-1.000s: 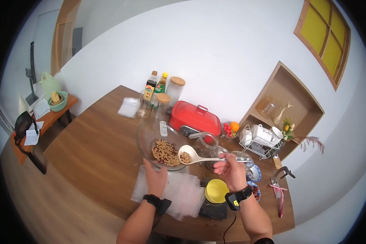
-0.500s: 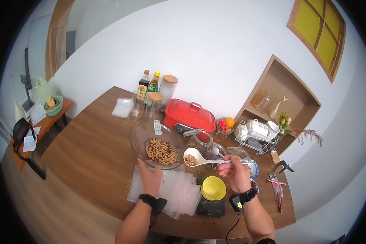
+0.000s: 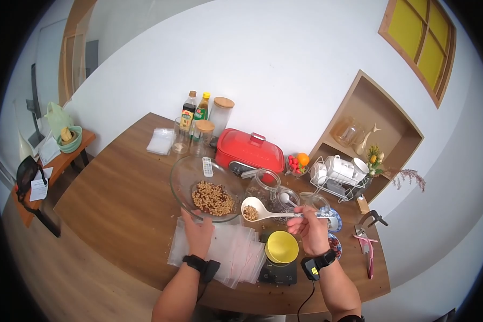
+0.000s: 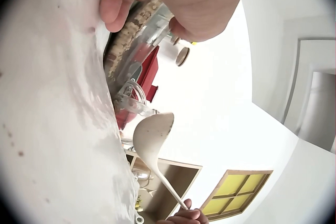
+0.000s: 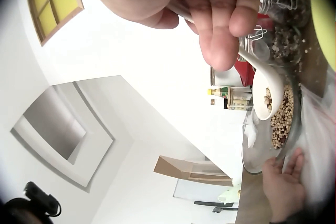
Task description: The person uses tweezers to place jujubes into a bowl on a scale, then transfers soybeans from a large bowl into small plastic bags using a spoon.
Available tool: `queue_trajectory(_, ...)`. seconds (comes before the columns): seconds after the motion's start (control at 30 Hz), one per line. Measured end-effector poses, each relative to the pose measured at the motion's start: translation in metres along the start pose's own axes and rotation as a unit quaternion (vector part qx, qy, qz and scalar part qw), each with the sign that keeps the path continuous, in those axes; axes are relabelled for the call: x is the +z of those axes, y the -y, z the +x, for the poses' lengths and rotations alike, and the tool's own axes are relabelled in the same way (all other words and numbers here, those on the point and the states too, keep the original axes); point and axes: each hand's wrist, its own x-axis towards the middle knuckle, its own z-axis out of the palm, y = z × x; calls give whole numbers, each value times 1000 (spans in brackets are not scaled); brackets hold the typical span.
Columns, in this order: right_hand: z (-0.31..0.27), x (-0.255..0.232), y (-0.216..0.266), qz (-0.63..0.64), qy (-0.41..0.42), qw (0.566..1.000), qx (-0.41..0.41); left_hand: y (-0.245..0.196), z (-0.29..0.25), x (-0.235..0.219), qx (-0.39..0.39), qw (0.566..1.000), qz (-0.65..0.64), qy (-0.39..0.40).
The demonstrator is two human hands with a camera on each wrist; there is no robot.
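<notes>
My right hand (image 3: 312,231) grips the patterned handle of a white ladle (image 3: 260,210), which holds a small heap of mixed pale and dark grains. The ladle's cup hangs just right of a large clear glass bowl (image 3: 182,180). Inside that bowl lies a pile of pale grains and dark red beans (image 3: 212,198). My left hand (image 3: 199,236) holds the bowl's near edge, thumb at the rim and fingers lower down, as the left wrist view shows. Below the ladle, a yellow bowl (image 3: 282,248) sits on a black kitchen scale (image 3: 278,275).
Clear plastic bags (image 3: 212,249) lie beneath my left wrist. Glass jars (image 3: 263,185) stand behind the ladle, near a red electric cooker (image 3: 250,151). To the right are blue-rimmed dishes (image 3: 334,221), a cup rack (image 3: 341,180) and pink-handled scissors (image 3: 369,260). Bottles (image 3: 188,112) stand at the back.
The ladle with its grains has moved right, from over the glass bowl's edge to beside it. The left hand has stayed at the bowl. The head view has shifted slightly.
</notes>
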Motion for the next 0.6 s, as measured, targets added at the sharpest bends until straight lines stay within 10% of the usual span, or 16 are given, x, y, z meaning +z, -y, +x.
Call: queue_trajectory(0.6, 3, -6, -23, -14, -11, 1000, 18, -12, -3, 0, -27, 1000, -15, 5)
